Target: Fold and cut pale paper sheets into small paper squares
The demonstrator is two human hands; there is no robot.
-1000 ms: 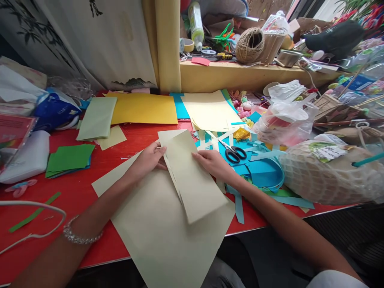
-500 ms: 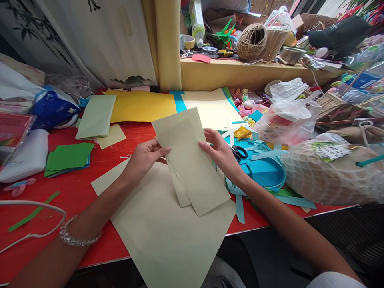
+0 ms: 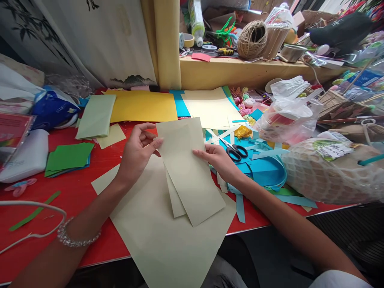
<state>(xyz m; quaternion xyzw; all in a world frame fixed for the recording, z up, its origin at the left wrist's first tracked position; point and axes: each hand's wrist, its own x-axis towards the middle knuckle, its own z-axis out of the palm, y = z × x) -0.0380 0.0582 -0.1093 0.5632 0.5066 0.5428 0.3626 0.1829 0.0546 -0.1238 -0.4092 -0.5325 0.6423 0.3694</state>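
Two pale green paper pieces (image 3: 192, 180), one overlapping the other, are held up in front of me. My left hand (image 3: 141, 146) pinches their upper left edge between thumb and fingers. On the right edge, my right hand (image 3: 220, 160) grips with the thumb on the front and the fingers behind. Beneath them a large pale green sheet (image 3: 168, 248) lies on the red table and juts past its front edge. Black-handled scissors (image 3: 236, 153) rest on blue paper scraps just beyond my right hand.
Green paper squares (image 3: 70, 155) and a pale green stack (image 3: 96, 116) lie on the left. Yellow paper (image 3: 144, 106) is at the back. Blue strips (image 3: 264, 170), a plastic bag (image 3: 289, 114) and a net-wrapped bundle (image 3: 333, 172) crowd the right. A white cable (image 3: 36, 204) curves at left.
The paper pieces have moved slightly down and toward me. My left hand has shifted up the edge with its fingers lifting, and my right hand has moved a little lower, uncovering more of the scissors.
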